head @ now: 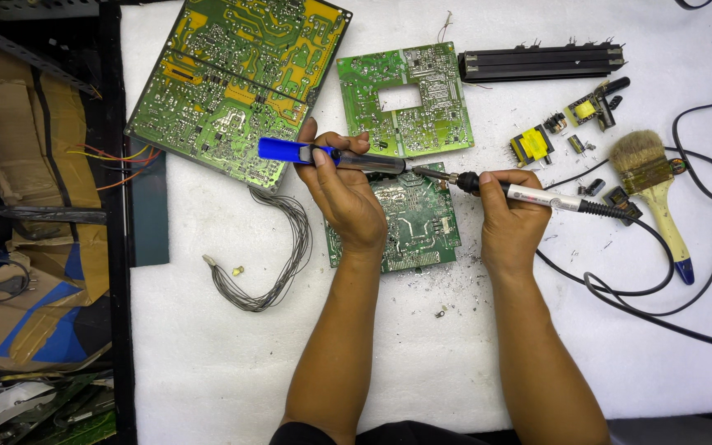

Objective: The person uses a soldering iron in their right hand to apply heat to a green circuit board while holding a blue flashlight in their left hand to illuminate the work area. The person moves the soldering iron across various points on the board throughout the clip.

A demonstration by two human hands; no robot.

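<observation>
Left hand (341, 191) grips a solder sucker (335, 156), right hand (511, 216) grips a soldering iron (529, 196); the hot tip could slip and scorch the circuit board (418, 227).

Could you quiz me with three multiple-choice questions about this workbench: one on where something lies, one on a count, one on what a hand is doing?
1. Where does the paintbrush lie?
A. right of the hands
B. on the large board
C. under the wire bundle

2. How many green circuit boards lie on the white table?
A. one
B. three
C. five

3. What does the right hand do?
A. rests flat and empty
B. grips the corded soldering iron
C. holds the paintbrush

Answers:
1 A, it lies beside the black cable at the right.
2 B, a large one, one with a cut-out, and one under the hands.
3 B, its fingers close round the iron's handle, while the left hand holds the blue-capped tool.
</observation>
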